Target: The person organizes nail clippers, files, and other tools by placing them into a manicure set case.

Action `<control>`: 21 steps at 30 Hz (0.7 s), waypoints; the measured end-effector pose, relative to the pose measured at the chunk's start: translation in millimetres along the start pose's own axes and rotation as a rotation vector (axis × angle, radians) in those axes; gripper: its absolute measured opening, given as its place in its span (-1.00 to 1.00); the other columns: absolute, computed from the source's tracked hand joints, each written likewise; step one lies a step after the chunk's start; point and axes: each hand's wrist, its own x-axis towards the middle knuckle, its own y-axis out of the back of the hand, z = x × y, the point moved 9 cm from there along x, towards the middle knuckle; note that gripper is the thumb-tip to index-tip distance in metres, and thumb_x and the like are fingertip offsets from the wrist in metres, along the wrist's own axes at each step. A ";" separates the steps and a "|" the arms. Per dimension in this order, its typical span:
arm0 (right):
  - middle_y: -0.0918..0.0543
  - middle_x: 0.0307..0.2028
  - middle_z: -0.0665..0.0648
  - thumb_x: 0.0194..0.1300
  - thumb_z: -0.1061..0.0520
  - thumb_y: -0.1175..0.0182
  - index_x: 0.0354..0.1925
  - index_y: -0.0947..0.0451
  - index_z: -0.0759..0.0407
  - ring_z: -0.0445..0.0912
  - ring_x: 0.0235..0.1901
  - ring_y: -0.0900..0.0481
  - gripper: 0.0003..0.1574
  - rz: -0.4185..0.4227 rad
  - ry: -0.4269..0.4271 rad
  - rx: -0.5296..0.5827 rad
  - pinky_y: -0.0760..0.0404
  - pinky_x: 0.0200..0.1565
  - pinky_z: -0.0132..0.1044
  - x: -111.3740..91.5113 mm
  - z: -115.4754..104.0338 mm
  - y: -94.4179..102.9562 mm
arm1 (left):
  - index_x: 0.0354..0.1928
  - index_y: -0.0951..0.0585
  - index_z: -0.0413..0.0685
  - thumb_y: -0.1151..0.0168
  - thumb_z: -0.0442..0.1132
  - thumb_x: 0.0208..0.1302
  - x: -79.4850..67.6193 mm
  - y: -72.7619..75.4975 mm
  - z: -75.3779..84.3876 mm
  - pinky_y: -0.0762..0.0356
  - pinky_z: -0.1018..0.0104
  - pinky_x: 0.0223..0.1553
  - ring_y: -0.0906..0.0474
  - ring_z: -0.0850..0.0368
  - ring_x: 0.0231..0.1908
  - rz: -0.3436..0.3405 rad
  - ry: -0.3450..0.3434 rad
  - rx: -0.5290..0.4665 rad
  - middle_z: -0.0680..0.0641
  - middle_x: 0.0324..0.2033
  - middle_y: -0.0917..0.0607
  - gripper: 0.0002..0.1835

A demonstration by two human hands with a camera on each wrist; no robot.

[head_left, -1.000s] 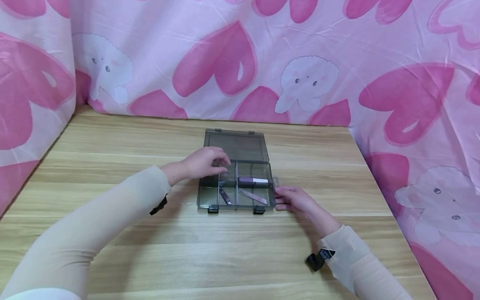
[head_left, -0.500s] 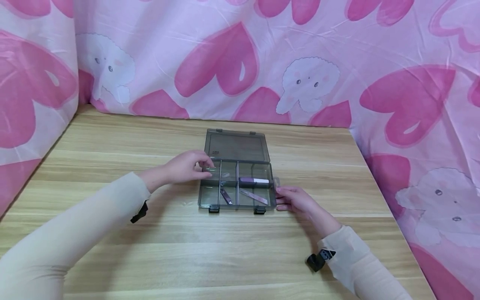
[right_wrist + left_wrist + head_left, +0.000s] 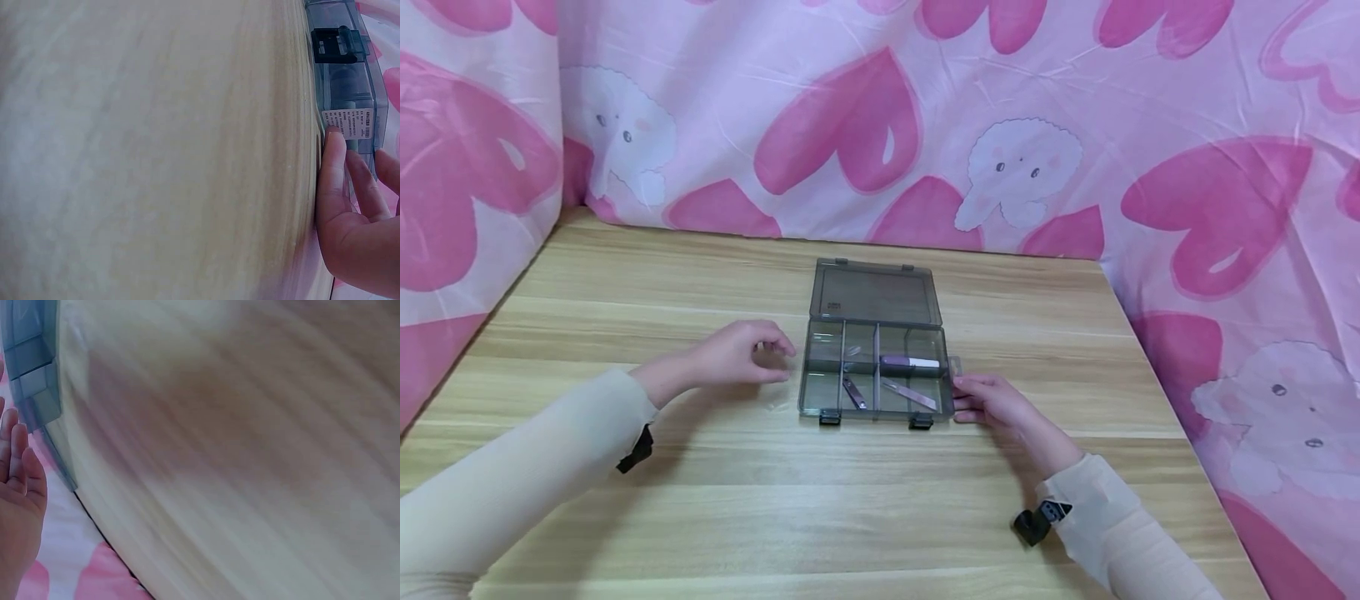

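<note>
A grey see-through compartment box lies with its lid folded back. Its compartments hold a purple-and-white stick-shaped item, nail clippers and a slim pinkish pointed tool, perhaps tweezers. My left hand hovers left of the box, fingers bent loosely, thumb apart, nothing seen between them. At the box's right wall, my right hand rests its extended fingertips. One fingertip touches the white label on the box in the right wrist view.
Wood-grain table surrounds the box. A faint clear scrap seems to lie left of it. Two black latches stick out from the front edge. A pink heart-patterned curtain borders the back and sides.
My left hand has drawn back from above the left compartments to outside the box, moving left and nearer. The right hand stays at the right wall.
</note>
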 end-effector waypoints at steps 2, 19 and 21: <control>-0.62 -0.37 0.00 0.39 0.11 -0.02 -0.11 -0.52 0.23 -0.22 -0.36 -0.62 -0.75 0.007 -0.003 0.003 -0.66 -0.25 -0.37 0.1 0.5 0.5 | -0.22 -0.64 -0.12 -0.43 -0.25 -0.02 -5.4 -1.9 -3.6 -0.54 0.16 -0.08 -0.57 0.10 -0.20 -0.016 0.008 -0.007 -0.01 -0.26 -0.68 -0.72; -0.63 -0.43 0.02 0.40 0.18 0.02 -0.22 -0.54 0.16 -0.23 -0.41 -0.61 -0.81 -0.008 0.014 0.045 -0.65 -0.29 -0.40 -1.3 -0.6 -0.5 | -0.23 -0.69 0.09 -0.43 -0.16 -0.01 -33.5 -28.0 -19.5 -0.46 0.36 -0.15 -0.48 0.24 -0.21 -0.126 -0.016 0.022 0.12 -0.25 -0.61 -0.76; -0.63 -0.43 0.02 0.40 0.18 0.02 -0.23 -0.55 0.15 -0.23 -0.41 -0.61 -0.81 -0.013 0.017 0.048 -0.65 -0.29 -0.40 -1.6 -0.9 -1.1 | -0.25 -0.70 0.11 -0.42 -0.17 0.02 -34.3 -29.4 -20.4 -0.47 0.36 -0.12 -0.47 0.27 -0.20 -0.125 -0.023 0.033 0.14 -0.26 -0.60 -0.80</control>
